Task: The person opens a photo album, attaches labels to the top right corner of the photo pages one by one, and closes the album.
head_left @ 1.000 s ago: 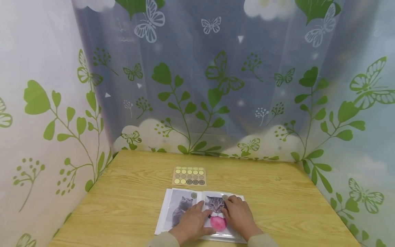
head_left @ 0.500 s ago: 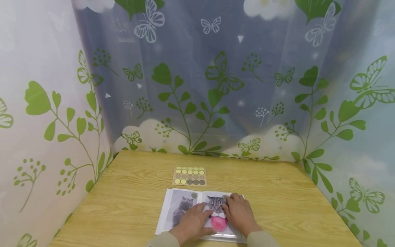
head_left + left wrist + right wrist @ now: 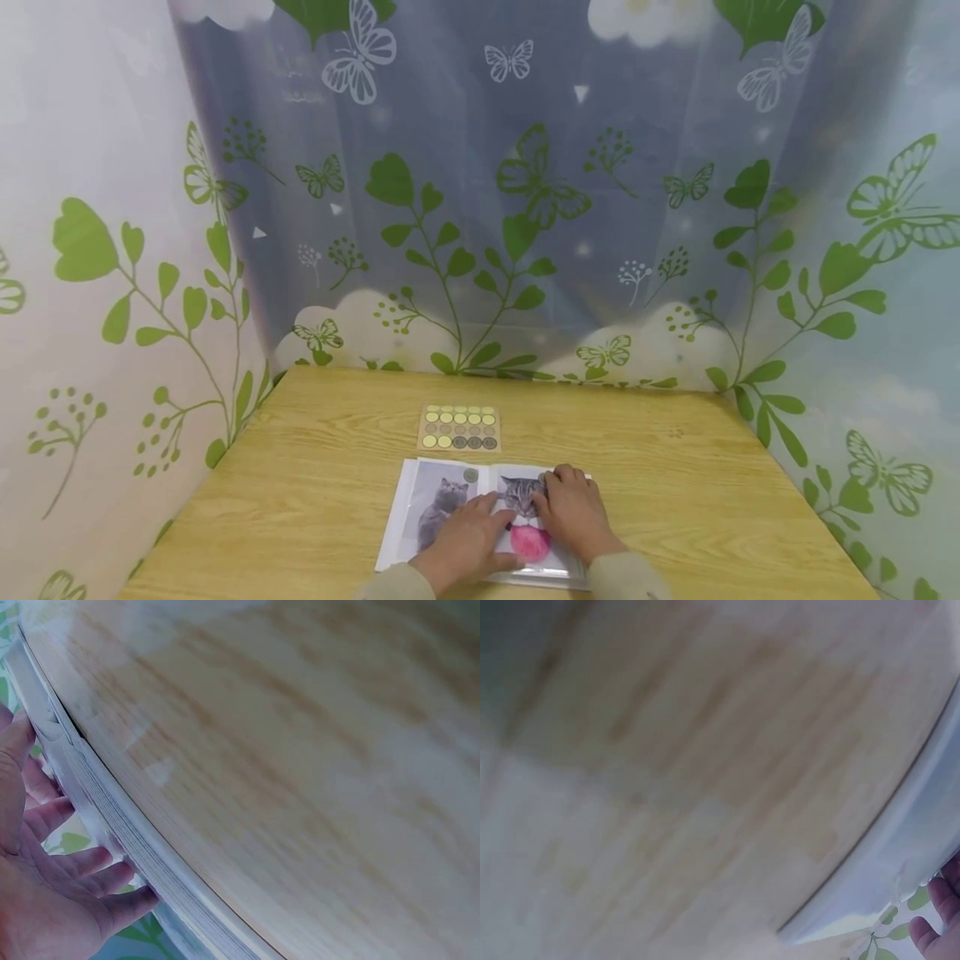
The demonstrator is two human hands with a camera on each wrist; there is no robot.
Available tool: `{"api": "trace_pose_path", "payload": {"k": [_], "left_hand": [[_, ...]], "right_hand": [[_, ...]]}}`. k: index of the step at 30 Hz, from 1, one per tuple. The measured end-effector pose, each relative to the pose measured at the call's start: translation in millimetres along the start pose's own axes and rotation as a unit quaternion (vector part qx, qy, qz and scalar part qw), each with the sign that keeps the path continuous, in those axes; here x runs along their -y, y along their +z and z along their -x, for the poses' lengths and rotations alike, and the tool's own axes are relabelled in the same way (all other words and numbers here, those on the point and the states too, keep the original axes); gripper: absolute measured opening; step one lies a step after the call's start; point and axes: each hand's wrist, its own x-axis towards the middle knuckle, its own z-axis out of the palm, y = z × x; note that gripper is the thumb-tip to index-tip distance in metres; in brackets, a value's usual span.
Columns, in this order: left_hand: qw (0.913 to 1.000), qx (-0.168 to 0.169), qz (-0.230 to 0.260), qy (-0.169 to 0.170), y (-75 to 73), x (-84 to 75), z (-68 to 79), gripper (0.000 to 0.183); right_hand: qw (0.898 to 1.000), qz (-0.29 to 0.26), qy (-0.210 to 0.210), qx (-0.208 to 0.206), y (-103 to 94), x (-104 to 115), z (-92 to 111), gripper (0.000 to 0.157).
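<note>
An open photo album point(image 3: 397, 508) lies on the table with a photo of a grey cat point(image 3: 442, 504) on its left page. The right page bears a tabby cat point(image 3: 522, 493) with a pink ball shape point(image 3: 530, 543). A round dark sticker point(image 3: 470, 475) sits at the top of the left photo. My left hand point(image 3: 467, 533) lies across the middle with fingers spread, thumb toward the lower right page. With bent fingers, my right hand point(image 3: 576, 508) presses the upper right page, mostly covering a second round sticker. Both wrist views show fingers point(image 3: 101, 874) at the album's page edges.
Beyond the album lies a sticker sheet point(image 3: 460, 450) with rows of yellow, brown and dark round stickers. The wooden table point(image 3: 712, 500) reaches back to a patterned curtain point(image 3: 600, 275), which also hangs at both sides.
My right hand has shifted slightly up and left, so its fingers now cover more of the round sticker. My left hand and the album have stayed in place.
</note>
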Motion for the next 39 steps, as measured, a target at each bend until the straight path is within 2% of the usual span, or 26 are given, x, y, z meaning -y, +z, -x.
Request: {"api": "trace_pose_path", "payload": {"k": [9, 20, 29, 39], "left_hand": [[1.0000, 0.002, -0.005, -0.005, 3.4, 1.2, 0.2, 0.069], [0.9998, -0.014, -0.014, 0.011, 9.7, 3.5, 0.6, 0.067], [0.9999, -0.002, -0.012, 0.001, 3.0, 0.7, 0.1, 0.069], [0.9999, -0.004, -0.015, 0.004, 1.2, -0.2, 1.1, 0.069]], "right_hand": [[1.000, 0.017, -0.002, 0.004, 1.9, 2.6, -0.9, 0.047], [1.000, 0.024, 0.007, -0.002, 3.2, 5.2, -2.1, 0.047], [0.999, 0.040, 0.005, -0.004, 3.6, 4.7, -3.2, 0.051], [0.999, 0.045, 0.008, -0.007, 1.1, 8.4, -2.1, 0.051]]}}
